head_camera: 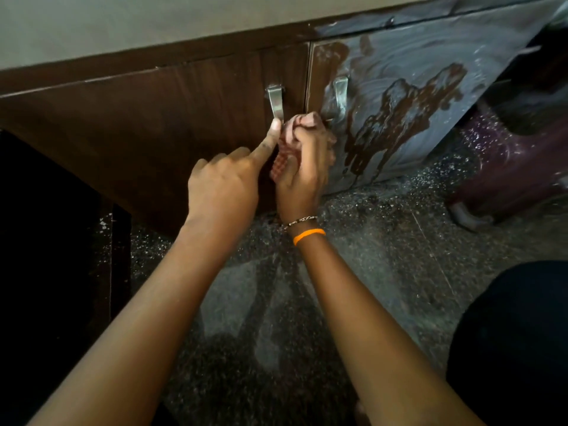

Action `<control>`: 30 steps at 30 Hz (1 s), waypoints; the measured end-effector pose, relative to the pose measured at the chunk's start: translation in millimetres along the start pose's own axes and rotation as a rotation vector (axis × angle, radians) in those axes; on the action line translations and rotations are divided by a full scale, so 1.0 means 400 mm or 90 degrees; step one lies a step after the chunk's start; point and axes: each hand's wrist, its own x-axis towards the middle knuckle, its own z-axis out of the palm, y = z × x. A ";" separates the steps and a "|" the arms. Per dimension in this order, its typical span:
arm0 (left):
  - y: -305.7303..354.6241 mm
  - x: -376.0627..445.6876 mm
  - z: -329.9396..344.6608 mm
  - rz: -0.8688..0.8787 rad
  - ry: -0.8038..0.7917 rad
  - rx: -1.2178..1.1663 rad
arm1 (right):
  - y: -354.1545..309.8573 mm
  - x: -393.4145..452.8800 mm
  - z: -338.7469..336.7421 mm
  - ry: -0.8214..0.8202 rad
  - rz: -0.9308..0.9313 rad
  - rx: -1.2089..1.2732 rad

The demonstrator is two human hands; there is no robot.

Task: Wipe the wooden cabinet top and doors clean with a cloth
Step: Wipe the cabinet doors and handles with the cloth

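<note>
Right hand fisted round bunched cloth, pressed at seam between cabinet doors, just below handles. Left hand empty, forefinger on left handle tip. Streaked right door lies rightward; right hand nearer.

Cabinet's dark brown wood grain, two doors meeting at a seam around 12 o'clock. The left door looks clean and matte. The right door at 1 o'clock is smeared with a greyish film, with brown patches showing through. The cloth is pinkish, checked, bunched up tight at the seam below the metal handles.
</note>
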 end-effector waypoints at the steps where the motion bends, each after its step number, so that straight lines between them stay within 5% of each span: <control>1: 0.003 0.003 0.001 -0.014 -0.012 0.001 | -0.015 0.018 -0.022 0.003 -0.051 -0.023; 5: 0.021 -0.010 0.008 -0.027 -0.032 0.008 | -0.097 0.111 -0.078 0.064 -0.205 -0.139; 10: 0.026 -0.008 -0.005 -0.057 -0.058 0.015 | -0.067 0.245 -0.076 -0.078 -0.485 -0.405; 16: 0.041 -0.004 -0.039 -0.074 -0.087 0.034 | -0.052 0.236 -0.061 0.020 -0.354 -0.335; 21: 0.064 -0.005 -0.062 -0.082 -0.129 0.033 | -0.077 0.269 -0.084 0.245 0.144 -0.122; 24: 0.058 -0.011 -0.067 -0.095 -0.138 0.034 | -0.086 0.287 -0.100 0.264 0.233 -0.124; 26: 0.058 -0.018 -0.073 -0.104 -0.105 0.043 | -0.096 0.273 -0.098 0.186 0.130 -0.170; 30: 0.087 -0.012 -0.092 -0.101 -0.053 0.018 | -0.097 0.228 -0.082 -0.068 -0.282 -0.337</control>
